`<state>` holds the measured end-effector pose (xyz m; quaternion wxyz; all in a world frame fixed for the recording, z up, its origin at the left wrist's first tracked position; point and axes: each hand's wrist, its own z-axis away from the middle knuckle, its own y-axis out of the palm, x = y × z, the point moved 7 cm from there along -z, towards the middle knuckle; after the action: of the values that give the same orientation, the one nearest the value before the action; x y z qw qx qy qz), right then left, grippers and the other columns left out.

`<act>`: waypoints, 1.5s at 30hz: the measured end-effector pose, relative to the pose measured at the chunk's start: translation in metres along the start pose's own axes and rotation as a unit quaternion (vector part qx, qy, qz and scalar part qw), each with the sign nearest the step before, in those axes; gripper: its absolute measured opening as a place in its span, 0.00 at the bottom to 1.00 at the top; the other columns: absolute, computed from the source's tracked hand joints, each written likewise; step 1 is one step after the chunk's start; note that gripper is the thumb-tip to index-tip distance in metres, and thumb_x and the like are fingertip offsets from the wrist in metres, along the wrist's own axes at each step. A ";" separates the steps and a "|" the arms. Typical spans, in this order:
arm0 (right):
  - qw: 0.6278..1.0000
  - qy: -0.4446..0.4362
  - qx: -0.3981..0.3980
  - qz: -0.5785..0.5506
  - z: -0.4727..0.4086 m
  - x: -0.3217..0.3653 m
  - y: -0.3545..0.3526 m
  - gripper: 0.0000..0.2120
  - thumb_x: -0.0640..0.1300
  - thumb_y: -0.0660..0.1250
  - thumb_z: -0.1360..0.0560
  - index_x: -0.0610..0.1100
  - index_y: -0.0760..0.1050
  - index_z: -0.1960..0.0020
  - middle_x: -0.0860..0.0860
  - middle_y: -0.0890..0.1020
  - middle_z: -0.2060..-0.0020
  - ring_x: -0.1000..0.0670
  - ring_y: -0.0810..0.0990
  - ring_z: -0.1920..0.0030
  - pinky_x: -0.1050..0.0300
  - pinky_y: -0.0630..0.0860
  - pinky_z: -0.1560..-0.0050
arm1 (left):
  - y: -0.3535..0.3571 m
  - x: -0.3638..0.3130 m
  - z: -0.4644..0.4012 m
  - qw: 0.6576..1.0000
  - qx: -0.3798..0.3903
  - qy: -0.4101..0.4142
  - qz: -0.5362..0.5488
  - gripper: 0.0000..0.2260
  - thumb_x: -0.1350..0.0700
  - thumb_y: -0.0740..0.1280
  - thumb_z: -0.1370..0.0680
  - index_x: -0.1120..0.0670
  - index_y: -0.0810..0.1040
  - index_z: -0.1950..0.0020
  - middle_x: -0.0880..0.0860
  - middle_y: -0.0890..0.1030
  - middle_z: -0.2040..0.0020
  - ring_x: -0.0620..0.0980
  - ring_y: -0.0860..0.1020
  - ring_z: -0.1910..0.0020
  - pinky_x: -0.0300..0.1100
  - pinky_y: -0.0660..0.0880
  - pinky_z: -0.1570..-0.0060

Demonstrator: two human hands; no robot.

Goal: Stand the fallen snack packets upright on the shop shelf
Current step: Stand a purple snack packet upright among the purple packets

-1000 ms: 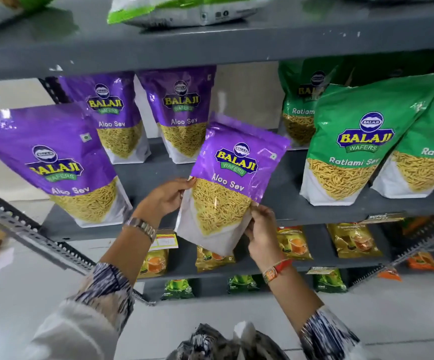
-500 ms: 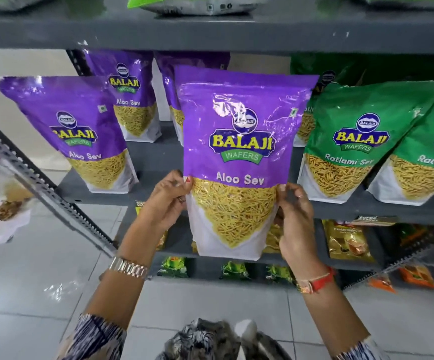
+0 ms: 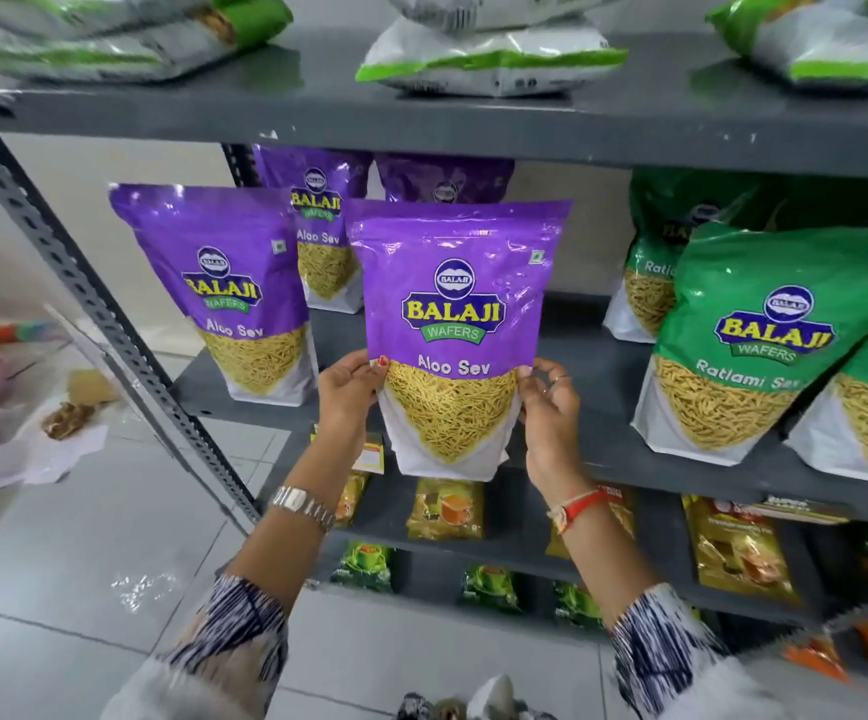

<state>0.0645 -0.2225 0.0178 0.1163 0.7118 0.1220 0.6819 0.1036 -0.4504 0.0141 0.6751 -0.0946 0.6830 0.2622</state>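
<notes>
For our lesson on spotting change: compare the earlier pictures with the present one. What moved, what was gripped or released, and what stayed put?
The held Aloo Sev packet went from tilted to upright, facing front. Both hands, left hand and right hand, kept their grip on its lower sides; nothing was released. The other purple and green packets stayed where they stood.

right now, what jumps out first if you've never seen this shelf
A purple Aloo Sev packet fills the centre, held upright at the middle shelf by the left hand and right hand, one on each lower side. More purple packets stand to its left, and green Ratlami Sev packets lean on the right. On the top shelf, pale packets lie flat.
</notes>
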 end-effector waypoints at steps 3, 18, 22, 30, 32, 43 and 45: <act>1.000 0.005 0.004 -0.008 -0.022 -0.010 0.022 0.05 0.41 0.59 0.21 0.49 0.70 0.54 0.51 0.81 0.56 0.56 0.81 0.56 0.60 0.79 0.55 | -0.005 -0.004 -0.027 0.999 -0.041 0.020 -0.006 0.05 0.68 0.64 0.27 0.60 0.77 0.56 0.48 0.82 0.67 0.42 0.79 0.67 0.37 0.77 0.59; 0.998 0.036 0.058 -0.014 -0.062 -0.051 0.067 0.09 0.49 0.59 0.22 0.46 0.66 0.45 0.52 0.79 0.51 0.57 0.80 0.52 0.69 0.78 0.60 | -0.013 0.000 -0.078 0.998 0.027 0.035 -0.040 0.13 0.63 0.65 0.26 0.60 0.72 0.42 0.45 0.84 0.56 0.37 0.81 0.62 0.36 0.77 0.58; 0.992 0.070 0.105 0.008 -0.055 -0.064 0.068 0.27 0.61 0.70 0.36 0.51 0.67 0.42 0.57 0.80 0.50 0.63 0.81 0.53 0.70 0.76 0.58 | -0.010 0.020 -0.069 0.993 0.069 0.010 -0.100 0.28 0.65 0.73 0.33 0.56 0.65 0.38 0.51 0.78 0.47 0.39 0.79 0.51 0.34 0.79 0.56; 0.986 0.069 0.136 0.069 -0.049 -0.075 0.074 0.29 0.39 0.72 0.30 0.50 0.63 0.35 0.56 0.79 0.46 0.63 0.81 0.51 0.66 0.79 0.55 | -0.009 0.028 -0.069 0.978 0.116 0.027 -0.173 0.35 0.68 0.74 0.37 0.51 0.59 0.39 0.43 0.73 0.47 0.37 0.73 0.47 0.28 0.77 0.56; 0.985 0.064 0.139 0.076 -0.048 -0.077 0.079 0.28 0.37 0.71 0.30 0.51 0.63 0.36 0.56 0.79 0.47 0.62 0.81 0.50 0.64 0.80 0.54 | -0.014 0.028 -0.071 0.977 0.112 0.020 -0.179 0.34 0.68 0.74 0.36 0.52 0.59 0.39 0.45 0.73 0.47 0.39 0.73 0.46 0.28 0.77 0.56; 0.986 0.047 0.136 0.090 -0.046 -0.078 0.090 0.24 0.37 0.72 0.31 0.53 0.66 0.42 0.55 0.79 0.48 0.63 0.81 0.51 0.65 0.79 0.56 | -0.027 0.025 -0.078 0.971 0.105 0.011 -0.216 0.36 0.66 0.73 0.34 0.57 0.57 0.32 0.50 0.70 0.41 0.46 0.70 0.40 0.28 0.75 0.59; 0.986 0.045 0.136 0.089 -0.044 -0.078 0.089 0.26 0.37 0.73 0.31 0.52 0.66 0.40 0.54 0.79 0.47 0.63 0.81 0.50 0.64 0.79 0.55 | -0.027 0.025 -0.078 0.969 0.106 0.023 -0.221 0.37 0.66 0.73 0.34 0.57 0.57 0.32 0.51 0.70 0.41 0.45 0.70 0.41 0.24 0.75 0.60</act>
<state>0.0184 -0.3324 -0.0237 -0.0481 0.6975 0.1550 0.6980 0.0469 -0.5054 -0.0206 0.7068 -0.1769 0.6843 0.0302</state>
